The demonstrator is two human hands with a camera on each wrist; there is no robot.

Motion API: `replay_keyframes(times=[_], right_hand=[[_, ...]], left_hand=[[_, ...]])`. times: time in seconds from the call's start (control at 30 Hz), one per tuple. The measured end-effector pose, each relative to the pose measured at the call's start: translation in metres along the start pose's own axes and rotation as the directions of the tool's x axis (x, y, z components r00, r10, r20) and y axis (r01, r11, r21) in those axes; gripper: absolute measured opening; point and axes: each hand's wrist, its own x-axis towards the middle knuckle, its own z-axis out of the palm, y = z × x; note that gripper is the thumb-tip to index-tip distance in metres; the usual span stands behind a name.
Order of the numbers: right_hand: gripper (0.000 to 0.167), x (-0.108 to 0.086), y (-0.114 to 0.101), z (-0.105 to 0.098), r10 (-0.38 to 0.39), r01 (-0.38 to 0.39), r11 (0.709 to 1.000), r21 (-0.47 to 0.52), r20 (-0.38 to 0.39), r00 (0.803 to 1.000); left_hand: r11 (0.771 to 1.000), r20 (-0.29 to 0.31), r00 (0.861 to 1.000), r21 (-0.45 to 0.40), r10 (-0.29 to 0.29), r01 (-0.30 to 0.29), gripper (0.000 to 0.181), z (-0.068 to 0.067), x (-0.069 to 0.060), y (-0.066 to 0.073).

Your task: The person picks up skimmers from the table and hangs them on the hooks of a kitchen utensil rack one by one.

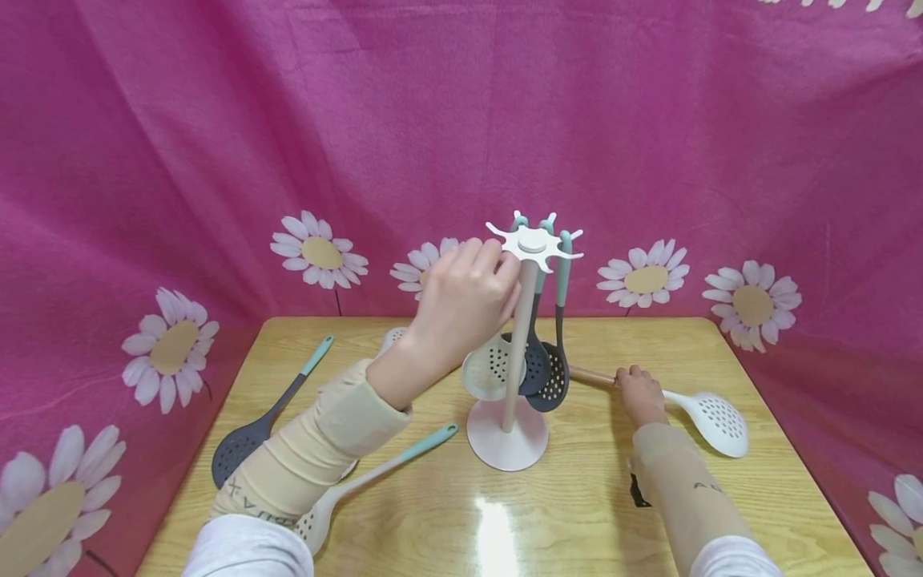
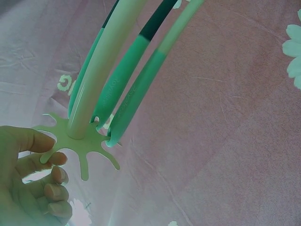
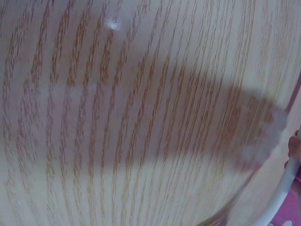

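Note:
A white utensil rack point(image 1: 515, 353) with a star of hooks on top stands upright on its round base. At its near-left side my left hand point(image 1: 465, 292) pinches one hook point(image 2: 46, 156) between thumb and finger, as the left wrist view shows. A cream skimmer point(image 1: 481, 373) and two dark grey perforated utensils point(image 1: 554, 393) hang from the rack by mint handles. To the right, my right hand point(image 1: 640, 394) grips a white skimmer point(image 1: 710, 421) with a tan handle, low over the table. Only fingertips and part of the skimmer show in the right wrist view.
On the table point(image 1: 577, 497), a dark grey skimmer point(image 1: 241, 449) lies at the left. Nearer is a white perforated utensil point(image 1: 360, 479) with a mint handle, partly under my left arm. Another white perforated head point(image 1: 392, 336) shows behind that arm. A pink flowered cloth surrounds the table.

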Motion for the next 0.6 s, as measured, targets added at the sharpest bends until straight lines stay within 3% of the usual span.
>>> replay_keyframes(times=[0.3,0.6], right_hand=[[0.026,0.001,0.003,-0.004,-0.01,0.01,1.0,-0.019,0.001,1.0],[0.015,0.005,0.014,-0.022,-0.019,0.022,1.0,0.012,-0.172,0.985]], left_hand=[[0.999,0.031,1.0,0.031,0.006,-0.007,0.013,0.001,-0.001,0.001],[0.999,0.033,0.999,0.039,0.011,-0.012,0.012,0.0,-0.001,0.001]])
